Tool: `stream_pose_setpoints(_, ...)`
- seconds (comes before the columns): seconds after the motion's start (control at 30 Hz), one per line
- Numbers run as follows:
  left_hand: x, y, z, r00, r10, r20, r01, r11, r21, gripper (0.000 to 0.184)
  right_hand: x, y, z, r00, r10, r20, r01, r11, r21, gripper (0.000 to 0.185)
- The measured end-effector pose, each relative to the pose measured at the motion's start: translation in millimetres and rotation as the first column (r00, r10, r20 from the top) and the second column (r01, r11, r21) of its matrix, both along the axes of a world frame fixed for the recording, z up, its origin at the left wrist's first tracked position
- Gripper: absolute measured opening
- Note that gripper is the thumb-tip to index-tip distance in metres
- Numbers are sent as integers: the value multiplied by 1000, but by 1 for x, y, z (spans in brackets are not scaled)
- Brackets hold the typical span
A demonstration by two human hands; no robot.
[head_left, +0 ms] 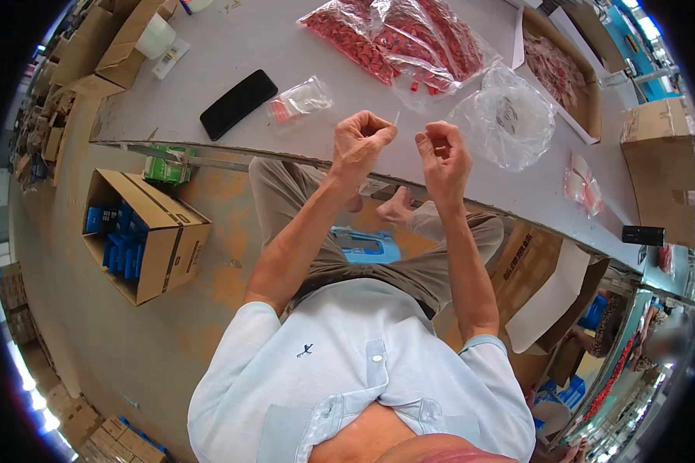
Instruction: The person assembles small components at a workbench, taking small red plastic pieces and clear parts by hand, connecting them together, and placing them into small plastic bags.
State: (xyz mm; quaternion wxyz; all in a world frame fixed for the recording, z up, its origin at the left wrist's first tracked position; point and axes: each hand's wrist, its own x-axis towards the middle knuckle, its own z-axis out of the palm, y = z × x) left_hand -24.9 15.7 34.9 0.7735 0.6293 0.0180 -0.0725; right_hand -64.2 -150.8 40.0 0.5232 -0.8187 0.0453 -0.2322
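Observation:
My left hand [361,148] is held just over the table's front edge, thumb and fingertips pinched together. A thin, pale, see-through sliver sticks up from that pinch, too small to name. A short gap away, my right hand [445,160] has its fingers curled in toward the thumb; whatever lies in them, if anything, is hidden. Beyond both hands lie large clear bags of small red parts [417,46], with a few red pieces near the opening. Close to my right hand is a crumpled clear plastic bag [510,116].
On the table [177,65] lie a black phone [239,104], small clear packets with red pieces [301,103] and more packets [582,185]. An open carton of packets [556,69] stands at right. A box of blue packages [150,235] sits on the floor.

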Motion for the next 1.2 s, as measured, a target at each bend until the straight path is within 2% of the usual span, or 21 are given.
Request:
stream_pose_setpoints(0.07, -2, -6, 3, 997, -23, 70, 20, 998, 56, 7, -3, 5, 2, 991, 129, -19, -127, 988, 91, 25)
stream_pose_setpoints(0.1, -1, -9, 0, 997, -34, 70, 30, 998, 58, 7, -2, 7, 2, 993, 118, -18, -116, 989, 93, 25)
stream_pose_setpoints(0.17, 1, -12, -4, 991, -61, 117, 58, 998, 31, 6, 2, 8, 1, 980, 174, -92, -144, 954, 262, 24)
stream_pose_setpoints(0.2, 0, -14, -3, 991, -65, 117, 62, 998, 32, 6, 5, 6, 0, 981, 169, -92, -140, 955, 263, 24)
stream_pose_setpoints(0.37, -8, -14, 3, 975, -90, 205, 31, 961, 274, 8, 9, 3, 4, 944, 277, -180, -182, 891, 416, 18)
stream_pose_setpoints(0.47, -9, -14, 1, 958, -104, 267, 31, 964, 262, 7, 8, 1, 5, 950, 261, -172, -165, 887, 432, 17)
stream_pose_setpoints(0.67, -7, -11, -4, 962, -174, 210, 121, 962, 246, 10, 7, -6, 0, 949, 271, -163, -190, 901, 390, 15)
stream_pose_setpoints(0.9, -14, -16, -1, 964, -154, 218, 87, 954, 288, 8, 7, -7, -6, 955, 262, -138, -196, 908, 369, 11)
stream_pose_setpoints(0.97, -18, -19, 0, 934, -89, 347, -21, 953, 302, 5, 8, -6, -7, 973, 203, -107, -176, 959, 221, 9)
stream_pose_setpoints(1.1, -23, -25, -7, 909, -62, 412, -71, 951, 300, 6, 3, -1, 1, 982, 162, -93, -142, 972, 187, 7)
stream_pose_setpoints(1.17, -25, -29, -12, 838, 6, 546, -168, 954, 248, 7, 1, 1, 2, 984, 121, -129, -96, 977, 190, 7)
stream_pose_setpoints(1.2, -27, -30, -13, 837, 4, 547, -164, 956, 243, 7, 0, 1, -2, 985, 115, -128, -90, 979, 185, 7)
